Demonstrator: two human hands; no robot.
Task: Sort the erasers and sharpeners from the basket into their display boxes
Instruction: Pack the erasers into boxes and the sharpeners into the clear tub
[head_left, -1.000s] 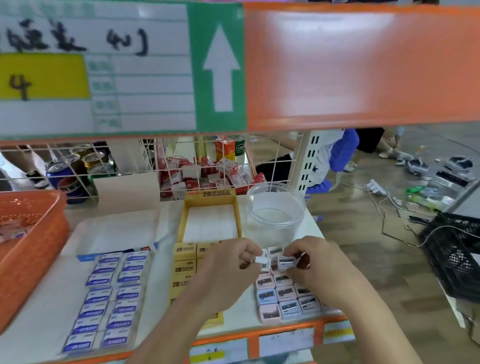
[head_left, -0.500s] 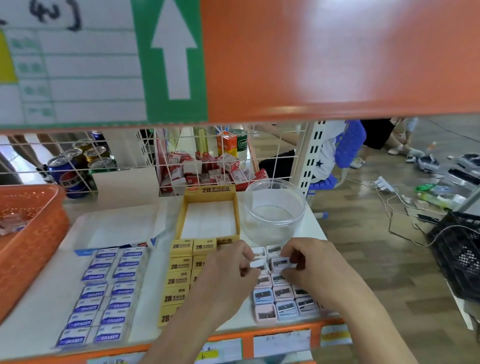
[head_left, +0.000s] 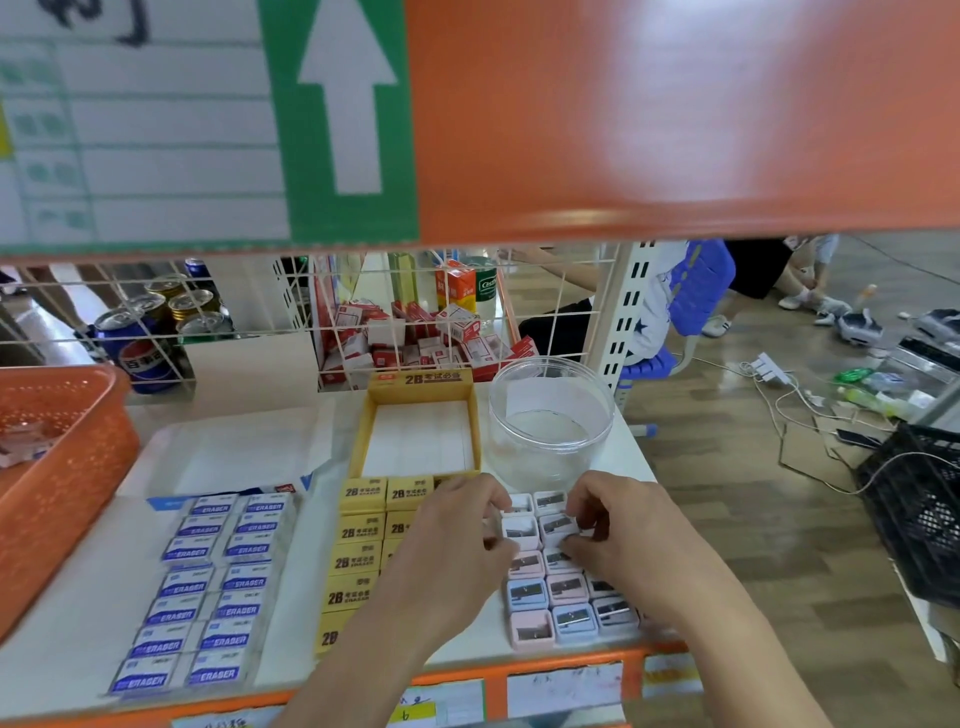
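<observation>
Basket: an orange basket (head_left: 78, 447) stands at the shelf's far left, with something clear and blurred inside.
Blue erasers: blue-labelled erasers (head_left: 208, 587) lie in two columns in front of a flat white box (head_left: 228, 457).
Yellow erasers: 2B erasers (head_left: 358, 561) lie in rows, partly hidden by the left forearm. An open yellow display box (head_left: 421, 436) sits behind them.
Left hand: the left hand (head_left: 457, 540) has curled fingers and pinches a white sharpener (head_left: 519, 527) in the grid.
Sharpeners: pastel sharpeners (head_left: 550, 597) are packed side by side at the shelf's front edge.
Right hand: the right hand (head_left: 618, 530) pinches the neighbouring sharpener (head_left: 558, 525) between fingertips and thumb.
Tub: a clear round tub (head_left: 550, 415) stands just behind the hands.
In the way: the orange upper shelf (head_left: 675, 114) fills the top of the view. Wire mesh (head_left: 249, 322) backs the shelf, with cans (head_left: 140, 348) and red-and-white cartons (head_left: 415, 338) beyond it.
Far right: a black crate (head_left: 914, 514) sits on the floor.
</observation>
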